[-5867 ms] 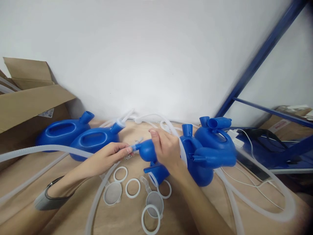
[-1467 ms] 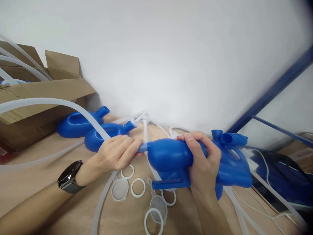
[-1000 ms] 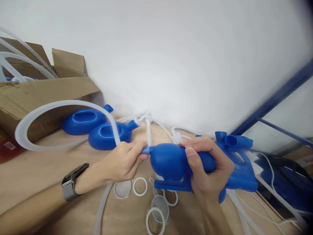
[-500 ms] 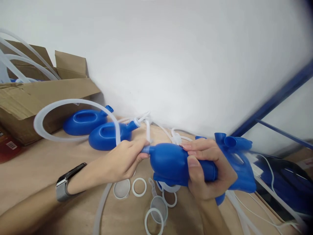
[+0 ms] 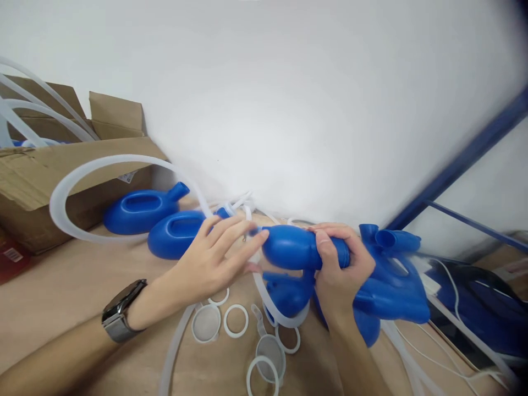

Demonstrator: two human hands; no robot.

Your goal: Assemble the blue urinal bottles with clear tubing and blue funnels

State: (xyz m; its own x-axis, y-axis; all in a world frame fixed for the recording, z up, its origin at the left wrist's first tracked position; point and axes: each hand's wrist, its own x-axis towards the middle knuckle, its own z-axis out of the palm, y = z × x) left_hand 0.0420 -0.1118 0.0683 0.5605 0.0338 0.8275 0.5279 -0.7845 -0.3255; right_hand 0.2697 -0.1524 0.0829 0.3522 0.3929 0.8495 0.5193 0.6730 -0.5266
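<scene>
Far left, a cardboard box stands open, with pale tubes rising out of it. Just right of it, two blue bottles lie on the brown table. A pale tube loops in front of them, and its end runs up behind the left hand.

The change is here: half a second ago, thumb and forefinger pinched the tube end; now the fingers are spread and loosened, thumb well apart, forefinger tip at the joint. The tube end appears to stay on the spout without the pinch, so I judge the join at least partly made; how firmly it is seated, I cannot tell.

Right of centre, the blue vessel hangs above the table, spout left. Below it, nearer, lie white rings and round caps.

The right hand grips the vessel's right end, fingers over the top, thumb on the near side, steadying it.

Farther right, more blue containers sit clustered beside a white cable.
</scene>
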